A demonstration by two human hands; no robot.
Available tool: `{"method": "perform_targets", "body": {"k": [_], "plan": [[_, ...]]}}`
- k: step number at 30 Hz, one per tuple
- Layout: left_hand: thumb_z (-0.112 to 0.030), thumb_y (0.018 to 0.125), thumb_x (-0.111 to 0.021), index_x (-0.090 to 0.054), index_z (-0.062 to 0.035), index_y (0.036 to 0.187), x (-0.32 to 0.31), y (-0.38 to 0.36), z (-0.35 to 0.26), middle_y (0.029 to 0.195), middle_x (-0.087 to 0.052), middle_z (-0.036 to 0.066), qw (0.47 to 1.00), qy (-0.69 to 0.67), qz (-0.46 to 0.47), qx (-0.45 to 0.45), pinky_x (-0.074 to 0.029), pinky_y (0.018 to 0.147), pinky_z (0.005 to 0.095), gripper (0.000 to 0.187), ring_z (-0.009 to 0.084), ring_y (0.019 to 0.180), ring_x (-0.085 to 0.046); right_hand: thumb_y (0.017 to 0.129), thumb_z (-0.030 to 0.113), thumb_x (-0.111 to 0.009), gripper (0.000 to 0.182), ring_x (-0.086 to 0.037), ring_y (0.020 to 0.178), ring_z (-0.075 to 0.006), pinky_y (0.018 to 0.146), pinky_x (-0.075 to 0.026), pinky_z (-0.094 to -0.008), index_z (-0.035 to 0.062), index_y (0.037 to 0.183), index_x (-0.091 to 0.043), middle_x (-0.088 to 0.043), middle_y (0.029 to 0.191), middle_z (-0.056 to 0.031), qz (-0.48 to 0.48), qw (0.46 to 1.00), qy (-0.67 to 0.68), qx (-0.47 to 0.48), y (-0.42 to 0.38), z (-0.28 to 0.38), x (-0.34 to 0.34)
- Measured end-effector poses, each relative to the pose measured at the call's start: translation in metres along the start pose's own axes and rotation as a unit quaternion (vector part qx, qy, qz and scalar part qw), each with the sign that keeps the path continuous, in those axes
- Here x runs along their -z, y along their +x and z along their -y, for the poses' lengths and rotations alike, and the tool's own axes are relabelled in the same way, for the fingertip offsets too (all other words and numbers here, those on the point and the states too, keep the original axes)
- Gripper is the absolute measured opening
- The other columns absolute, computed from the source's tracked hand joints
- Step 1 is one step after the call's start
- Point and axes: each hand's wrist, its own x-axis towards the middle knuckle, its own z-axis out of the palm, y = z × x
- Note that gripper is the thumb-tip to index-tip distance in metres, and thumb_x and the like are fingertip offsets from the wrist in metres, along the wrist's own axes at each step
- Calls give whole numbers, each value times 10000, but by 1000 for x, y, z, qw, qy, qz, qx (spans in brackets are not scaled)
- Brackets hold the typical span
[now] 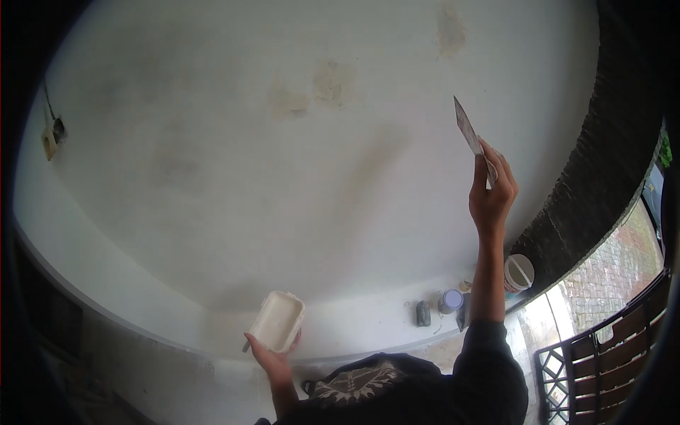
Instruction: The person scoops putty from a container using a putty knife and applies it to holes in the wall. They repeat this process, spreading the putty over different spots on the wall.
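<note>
My right hand [494, 195] is raised at the right with its fingers closed round a putty knife [465, 127]. The blade points up and to the left, close in front of the white wall [234, 184]. Low in the view, my left hand [271, 363] grips a shallow rectangular tray [300, 310] from below, thumb along its near side. Its inside looks off-white. A short dark piece juts out beside that thumb. Patchy beige marks [330, 83] show on the wall, and another patch [450, 30] lies higher up.
On the ledge at the lower right stand a lidded tub [450, 301], a small dark block [423, 314] and a white bucket [519, 275]. A box with a cable [49, 143] hangs on the far left wall. Dark rough stone [581, 170] borders the right, above a slatted gate [616, 358].
</note>
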Motion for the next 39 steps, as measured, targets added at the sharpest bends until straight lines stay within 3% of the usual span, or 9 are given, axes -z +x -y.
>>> {"method": "perform_targets", "body": {"k": [1,5,7,8,9,13,20,30,39], "plan": [[-613,971,-295,-356,-42,1397,-15,-11,-8,1346,-481,170,1000,7,8,11,-509,790,506,715,326,1184,-537,915,63,-594,250,-658,832,-193,737,-517,-289,5,1152,-648,-700,966,-118,21,991,82,-103,-24,10,5],[-522,993,-300,-388,-31,1364,-8,-3,12,1276,-527,155,998,36,11,-45,-548,571,424,623,292,1078,-598,952,192,-571,319,-618,728,-163,685,-490,-284,-98,1075,-622,-668,840,-108,77,814,373,-438,-114,63,7],[-427,1017,-334,-424,0,1333,21,27,47,1267,-517,139,985,57,-2,-165,-461,932,392,538,253,1158,-525,951,194,-572,316,-611,711,-162,679,-484,-287,-95,1067,-622,-665,822,-103,115,744,424,-504,-151,93,3],[-378,1029,-335,-450,21,1308,19,27,47,1270,-516,139,983,36,-6,-181,-351,1042,353,501,240,1185,-489,950,196,-575,316,-607,704,-162,671,-477,-289,-94,1065,-622,-662,808,-102,143,734,414,-520,-165,112,2],[-350,1036,-329,-471,34,1287,10,17,38,1268,-516,141,989,15,-13,-144,-370,1021,352,480,237,1175,-496,949,198,-579,316,-604,696,-162,663,-470,-290,-93,1063,-622,-659,794,-100,168,724,401,-535,-177,125,5],[-322,1045,-327,-481,47,1286,4,-2,22,1234,-550,149,979,88,-8,-182,-389,1003,343,467,212,1155,-511,950,199,-593,294,-600,666,-127,651,-452,-258,-76,1044,-639,-669,762,-90,377,713,390,-444,-186,163,24],[-313,1039,-356,-498,51,1262,52,3,4,1219,-558,147,980,115,18,-161,-385,1002,336,449,204,1146,-512,945,169,-609,255,-632,658,-138,589,-457,-242,-60,1049,-648,-672,762,-80,518,716,330,-333,-185,225,4],[-227,991,-484,-511,33,1243,114,34,-50,1200,-565,138,961,157,49,-222,-412,965,333,363,200,1111,-521,873,39,-643,193,-692,675,-168,587,-506,-277,-8,1055,-690,-707,771,-115,533,797,206,-196,-221,327,-15],[-265,970,-553,-523,9,1240,150,68,-67,1202,-590,137,958,171,96,-208,-499,836,301,386,188,1047,-585,915,93,-593,246,-693,671,-144,611,-511,-249,-90,1069,-651,-709,721,-128,514,778,148,-330,-252,371,-36]]}}
